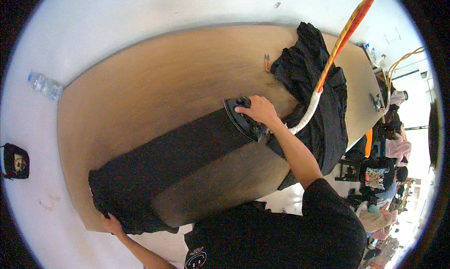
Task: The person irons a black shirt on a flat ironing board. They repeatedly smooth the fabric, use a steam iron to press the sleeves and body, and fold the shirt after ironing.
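"Black cloth (164, 149) first: where is it?"

"Spread in a long strip across the desk (178, 81), slanting from the near left corner up toward the middle. Its left end broadens and reaches the near edge."

"And on it?"

"An iron (240, 121), at the strip's right end. The right hand (260, 110) is wrapped around its handle. I can't tell whether the sole lies fully flat."

"The left hand (112, 224)?"

"Down at the cloth's left end, touching the hem by the desk's corner. The fingers are partly hidden, so I can't say whether they pinch the hem or just rest against it."

"Which step would you call this?"

"Pressing, I'd judge: one hand steadies the far end, the other works the iron along the strip."

"What does the next move call for?"

"Probably a slow, level pass with the left end held taut, and care not to catch the bunched black fabric (307, 58) just to the right."

"Anything further out?"

"A thick orange-and-yellow cord (344, 37) comes down past that bunch, its lower part wrapped in white, toward the iron. A clear bottle (46, 86) sits beyond the desk's left edge, and other people (382, 175) are off to the right."
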A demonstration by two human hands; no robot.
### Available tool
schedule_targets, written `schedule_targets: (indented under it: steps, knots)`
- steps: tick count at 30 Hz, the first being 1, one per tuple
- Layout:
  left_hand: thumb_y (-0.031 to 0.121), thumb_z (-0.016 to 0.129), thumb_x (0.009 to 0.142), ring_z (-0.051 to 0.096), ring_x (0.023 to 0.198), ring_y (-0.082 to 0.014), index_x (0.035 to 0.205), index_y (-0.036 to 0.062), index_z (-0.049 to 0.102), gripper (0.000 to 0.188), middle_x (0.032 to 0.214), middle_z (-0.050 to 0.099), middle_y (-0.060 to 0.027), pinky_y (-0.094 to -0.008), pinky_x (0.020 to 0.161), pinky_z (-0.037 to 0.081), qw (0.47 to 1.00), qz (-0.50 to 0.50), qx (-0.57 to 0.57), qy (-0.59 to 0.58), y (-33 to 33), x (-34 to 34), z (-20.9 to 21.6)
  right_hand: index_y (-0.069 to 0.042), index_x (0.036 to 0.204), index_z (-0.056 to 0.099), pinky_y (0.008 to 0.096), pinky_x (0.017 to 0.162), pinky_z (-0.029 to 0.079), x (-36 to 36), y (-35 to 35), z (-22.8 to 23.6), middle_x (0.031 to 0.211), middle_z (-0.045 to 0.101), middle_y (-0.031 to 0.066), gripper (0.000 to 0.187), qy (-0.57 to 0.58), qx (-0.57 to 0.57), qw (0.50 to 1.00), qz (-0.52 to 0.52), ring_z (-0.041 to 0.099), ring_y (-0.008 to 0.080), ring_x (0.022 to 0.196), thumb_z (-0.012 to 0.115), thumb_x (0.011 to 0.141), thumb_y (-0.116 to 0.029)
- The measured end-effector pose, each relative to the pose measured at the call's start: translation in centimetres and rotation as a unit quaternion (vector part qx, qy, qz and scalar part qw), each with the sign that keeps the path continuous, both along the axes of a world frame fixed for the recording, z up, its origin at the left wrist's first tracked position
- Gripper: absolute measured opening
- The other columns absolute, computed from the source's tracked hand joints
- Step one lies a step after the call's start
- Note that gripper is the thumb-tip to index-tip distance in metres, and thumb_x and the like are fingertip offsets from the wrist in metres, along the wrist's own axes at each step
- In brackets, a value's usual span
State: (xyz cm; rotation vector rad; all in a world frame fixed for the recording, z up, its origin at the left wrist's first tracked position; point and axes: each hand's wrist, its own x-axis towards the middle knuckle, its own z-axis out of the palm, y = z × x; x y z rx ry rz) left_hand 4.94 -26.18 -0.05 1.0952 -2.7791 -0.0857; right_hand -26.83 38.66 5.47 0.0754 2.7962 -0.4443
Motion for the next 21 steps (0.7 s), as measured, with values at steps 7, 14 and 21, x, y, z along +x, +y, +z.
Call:
schedule_targets:
  steps: [7,14,21]
  knots:
    - [0.028,0.068,0.096,0.063,0.098,-0.0435,0.115,-0.0139,0.060,0.047,0.108,0.067,-0.0307,-0.0452,0.089,0.048,0.967,-0.182,0.118,0.131,20.0,-10.6,11.6,-0.001,0.101,0.072,0.0523,0.086,0.055,-8.6,-1.7,-0.3,0.103,0.072,0.0235,0.076,0.032,-0.006,0.988,0.153,0.069,0.0422,0.100,0.071,0.073,-0.071]
    - [0.016,0.074,0.089,0.067,0.086,-0.0275,0.104,-0.0030,0.065,0.026,0.093,0.070,-0.0178,-0.0358,0.082,0.051,0.909,-0.265,0.212,0.243,32.5,-12.6,20.2,-0.006,0.110,0.072,0.0522,0.087,0.055,-12.3,-6.5,2.1,0.110,0.071,0.0209,0.071,0.042,0.038,0.940,0.337,0.068,0.0382,0.105,0.076,0.072,-0.065]
    - [0.013,0.078,0.075,0.066,0.081,-0.0351,0.100,0.0051,0.070,0.027,0.092,0.069,-0.0148,-0.0422,0.076,0.052,0.875,-0.354,0.158,0.291,33.4,-7.1,18.9,-0.007,0.096,0.070,0.0418,0.087,0.052,-2.2,-12.3,8.9,0.102,0.068,0.0135,0.041,0.286,-0.226,0.907,0.213,0.065,0.0304,0.102,0.080,0.081,-0.043]
